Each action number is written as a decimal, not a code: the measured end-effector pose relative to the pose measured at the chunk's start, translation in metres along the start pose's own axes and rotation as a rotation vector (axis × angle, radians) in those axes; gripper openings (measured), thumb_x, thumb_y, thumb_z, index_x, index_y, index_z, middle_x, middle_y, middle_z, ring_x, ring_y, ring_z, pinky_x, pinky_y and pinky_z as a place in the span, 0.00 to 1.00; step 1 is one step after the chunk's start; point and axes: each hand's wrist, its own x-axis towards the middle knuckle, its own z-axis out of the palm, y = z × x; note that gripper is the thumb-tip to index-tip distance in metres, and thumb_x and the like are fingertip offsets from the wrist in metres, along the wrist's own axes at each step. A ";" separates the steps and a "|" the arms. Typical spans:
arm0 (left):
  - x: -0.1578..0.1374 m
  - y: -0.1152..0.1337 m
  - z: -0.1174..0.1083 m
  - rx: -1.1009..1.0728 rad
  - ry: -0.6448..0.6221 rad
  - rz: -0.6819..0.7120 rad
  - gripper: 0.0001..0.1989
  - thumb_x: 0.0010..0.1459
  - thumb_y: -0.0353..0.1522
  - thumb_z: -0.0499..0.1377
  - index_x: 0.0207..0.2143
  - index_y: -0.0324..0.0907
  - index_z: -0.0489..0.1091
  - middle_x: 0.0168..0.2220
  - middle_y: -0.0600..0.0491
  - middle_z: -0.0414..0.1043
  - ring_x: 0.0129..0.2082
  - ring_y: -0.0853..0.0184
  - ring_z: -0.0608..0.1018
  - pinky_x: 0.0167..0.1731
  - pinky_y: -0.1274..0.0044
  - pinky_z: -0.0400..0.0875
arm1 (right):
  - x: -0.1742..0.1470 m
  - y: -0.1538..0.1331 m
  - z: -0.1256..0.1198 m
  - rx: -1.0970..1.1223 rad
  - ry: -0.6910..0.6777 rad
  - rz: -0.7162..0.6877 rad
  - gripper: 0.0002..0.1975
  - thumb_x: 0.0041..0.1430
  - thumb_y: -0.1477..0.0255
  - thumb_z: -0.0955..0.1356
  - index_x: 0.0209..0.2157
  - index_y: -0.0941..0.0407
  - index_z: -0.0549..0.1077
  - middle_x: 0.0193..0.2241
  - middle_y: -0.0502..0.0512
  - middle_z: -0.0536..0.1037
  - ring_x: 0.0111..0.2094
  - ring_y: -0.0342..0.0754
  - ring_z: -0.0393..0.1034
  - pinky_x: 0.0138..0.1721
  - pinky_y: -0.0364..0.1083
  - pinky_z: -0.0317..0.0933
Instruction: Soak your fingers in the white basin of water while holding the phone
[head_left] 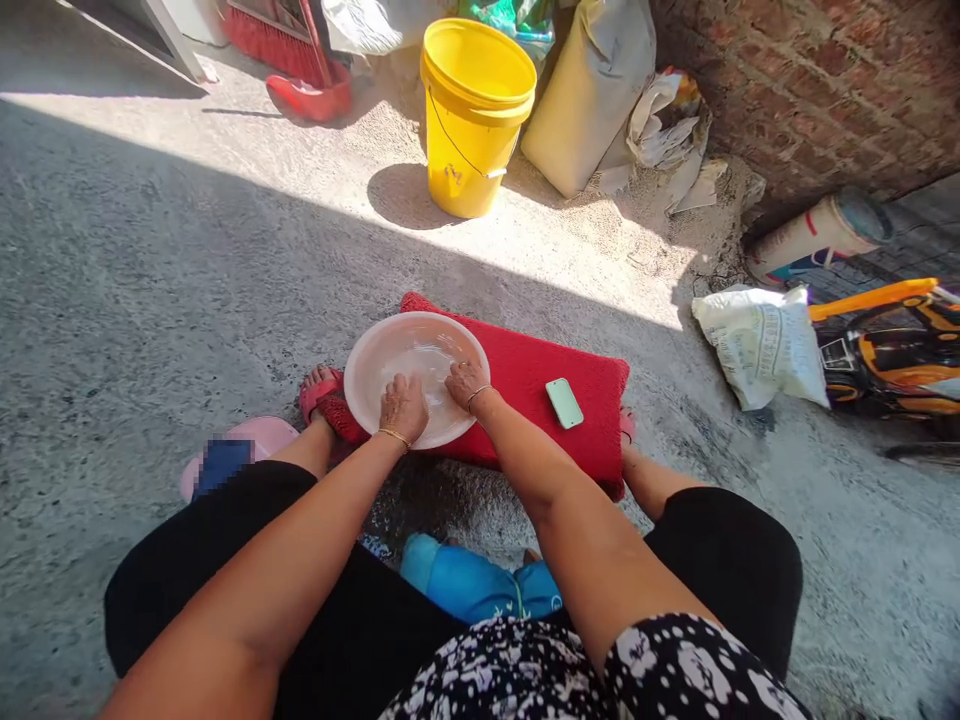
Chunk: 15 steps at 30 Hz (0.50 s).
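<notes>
A pale plastic basin [360, 385] with a little clear water in it sits at the left end of a low bench covered in red cloth [517, 370]. My left hand [405, 406] reaches over the basin's near side, its fingers slightly apart and bent down inside. Over the right part of the basin is my right hand [464, 382], fingers pointing left and down toward the water. I see nothing held in either hand, though some fingertips are hard to make out. A light green phone [564, 402] lies on the red cloth to the right.
Beyond the bench stands a yellow bucket [476, 130], with a red dustpan [311, 95] to its left and a full sack [592, 100] to its right. On the right, a white bag [765, 345] lies against an orange-and-black machine [900, 350]. Blue cloth [465, 582] shows below the bench.
</notes>
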 end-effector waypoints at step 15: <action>-0.059 0.095 -0.063 -0.736 -0.013 0.637 0.19 0.65 0.39 0.47 0.31 0.41 0.73 0.36 0.50 0.78 0.40 0.67 0.76 0.48 0.71 0.69 | 0.027 -0.006 -0.005 0.293 0.059 0.091 0.07 0.55 0.80 0.65 0.31 0.59 0.76 0.38 0.61 0.79 0.51 0.55 0.67 0.61 0.59 0.47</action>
